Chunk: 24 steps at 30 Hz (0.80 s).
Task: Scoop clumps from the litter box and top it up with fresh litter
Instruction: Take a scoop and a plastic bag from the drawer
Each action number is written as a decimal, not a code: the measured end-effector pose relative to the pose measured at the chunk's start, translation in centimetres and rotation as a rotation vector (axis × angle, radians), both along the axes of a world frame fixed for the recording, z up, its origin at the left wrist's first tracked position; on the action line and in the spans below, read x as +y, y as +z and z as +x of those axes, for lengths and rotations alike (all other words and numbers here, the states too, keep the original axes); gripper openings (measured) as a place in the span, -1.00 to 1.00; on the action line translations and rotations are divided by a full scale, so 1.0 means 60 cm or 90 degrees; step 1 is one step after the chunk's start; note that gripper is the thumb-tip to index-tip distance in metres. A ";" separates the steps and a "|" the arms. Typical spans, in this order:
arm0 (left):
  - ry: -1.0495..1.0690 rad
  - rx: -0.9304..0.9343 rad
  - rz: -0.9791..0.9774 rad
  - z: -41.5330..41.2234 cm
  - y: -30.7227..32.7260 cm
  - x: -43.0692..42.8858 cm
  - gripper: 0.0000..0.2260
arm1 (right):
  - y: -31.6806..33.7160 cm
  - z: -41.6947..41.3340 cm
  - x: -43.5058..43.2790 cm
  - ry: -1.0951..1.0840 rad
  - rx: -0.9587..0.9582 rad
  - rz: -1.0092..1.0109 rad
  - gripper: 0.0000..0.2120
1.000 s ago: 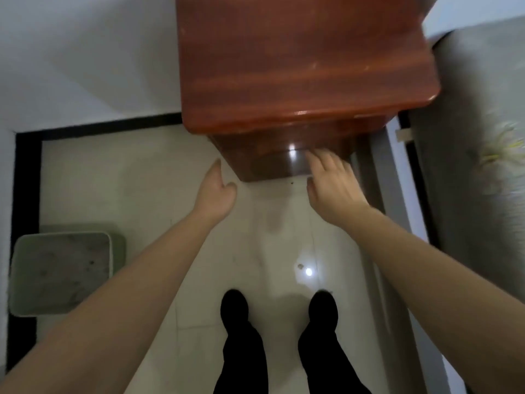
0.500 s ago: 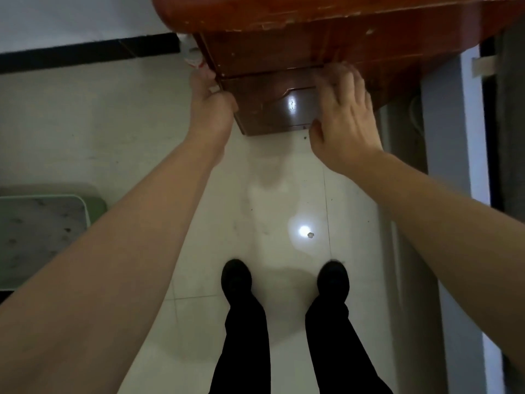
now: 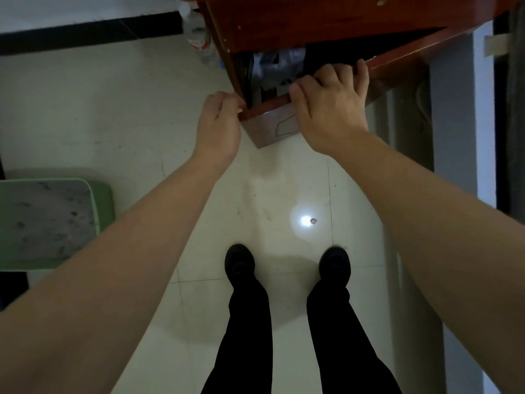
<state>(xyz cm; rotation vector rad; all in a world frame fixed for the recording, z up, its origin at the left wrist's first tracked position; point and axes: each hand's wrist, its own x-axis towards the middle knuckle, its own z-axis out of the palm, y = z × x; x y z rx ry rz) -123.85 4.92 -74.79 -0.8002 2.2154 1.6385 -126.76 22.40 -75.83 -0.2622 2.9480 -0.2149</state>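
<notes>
L grip (image 3: 220, 125), R grip (image 3: 331, 109) on drawer (image 3: 265, 130); litter box (image 3: 103, 203) well left.

My right hand (image 3: 329, 109) hooked its fingers (image 3: 362, 72) over the edge of the red-brown cabinet door (image 3: 270, 126), which stood ajar. My left hand (image 3: 218, 129) gripped the door's near corner. Grey bags (image 3: 272, 64) showed in the dark gap. The green litter box (image 3: 48, 220) sat on the tiled floor (image 3: 113, 109) to my left, well apart.

Red-brown cabinet (image 3: 326, 21), bottle (image 3: 199, 38) beside it
</notes>
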 end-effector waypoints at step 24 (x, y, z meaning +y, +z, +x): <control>-0.055 0.037 0.028 -0.057 0.021 0.034 -0.49 | 0.030 0.201 0.266 0.012 -0.245 0.449 -0.45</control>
